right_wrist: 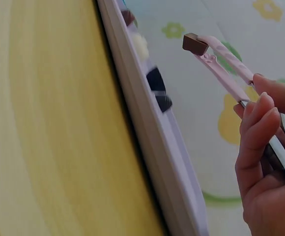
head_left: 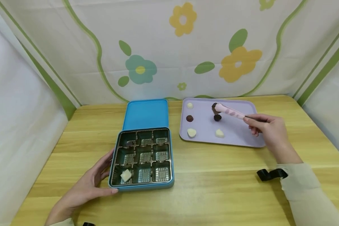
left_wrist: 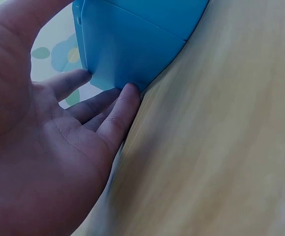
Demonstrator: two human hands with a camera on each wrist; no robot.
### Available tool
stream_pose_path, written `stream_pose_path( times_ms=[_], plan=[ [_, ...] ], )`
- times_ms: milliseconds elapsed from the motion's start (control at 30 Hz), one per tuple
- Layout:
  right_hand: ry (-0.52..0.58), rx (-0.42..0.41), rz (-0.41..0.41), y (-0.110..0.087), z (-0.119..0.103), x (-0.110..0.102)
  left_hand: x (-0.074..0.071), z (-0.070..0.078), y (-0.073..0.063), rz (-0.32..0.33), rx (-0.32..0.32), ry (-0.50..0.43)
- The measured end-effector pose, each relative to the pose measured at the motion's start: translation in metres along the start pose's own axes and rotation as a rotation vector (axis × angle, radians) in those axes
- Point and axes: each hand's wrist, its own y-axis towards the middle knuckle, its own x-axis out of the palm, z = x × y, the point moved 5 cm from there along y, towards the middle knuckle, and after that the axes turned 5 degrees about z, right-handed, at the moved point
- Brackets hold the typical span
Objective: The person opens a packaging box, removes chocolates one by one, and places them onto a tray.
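My right hand (head_left: 274,130) holds pink-tipped tongs (head_left: 230,111) over the lilac tray (head_left: 237,136). Pinched between the tong tips is a square brown chocolate (right_wrist: 195,44), lifted above the tray in the right wrist view. On the tray, a dark round chocolate (head_left: 217,117) lies just below the tips. My left hand (head_left: 87,182) spreads around the near left corner of a blue tin (head_left: 141,188), thumb at the front, fingertips touching its side (left_wrist: 128,44). Inside the tin is a divided insert (head_left: 134,163); a white chocolate (head_left: 126,175) sits in its front left compartment.
The tray also bears white chocolates (head_left: 191,133) and a reddish-brown chocolate (head_left: 189,118). A blue lid (head_left: 147,114) lies behind the tin, left of the tray. Flower-patterned cloth (head_left: 169,62) stands along the wooden table's (head_left: 209,185) far edge.
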Motion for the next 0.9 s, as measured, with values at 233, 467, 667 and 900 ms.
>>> stream_pose_path(
  times_ms=[233,467,667,900],
  plan=[
    [0.075,0.085,0.157,0.013,0.011,-0.029,-0.002,-0.002,-0.004,0.018,-0.036,0.013],
    [0.126,0.184,0.27,0.017,0.023,-0.046,-0.003,-0.003,-0.002,0.018,-0.016,0.027],
    [0.135,0.259,0.327,0.017,0.03,-0.054,-0.001,-0.003,-0.001,0.011,-0.021,0.02],
    [0.112,0.279,0.333,0.018,0.032,-0.056,0.0,-0.003,0.0,0.005,-0.025,0.01]
  ],
)
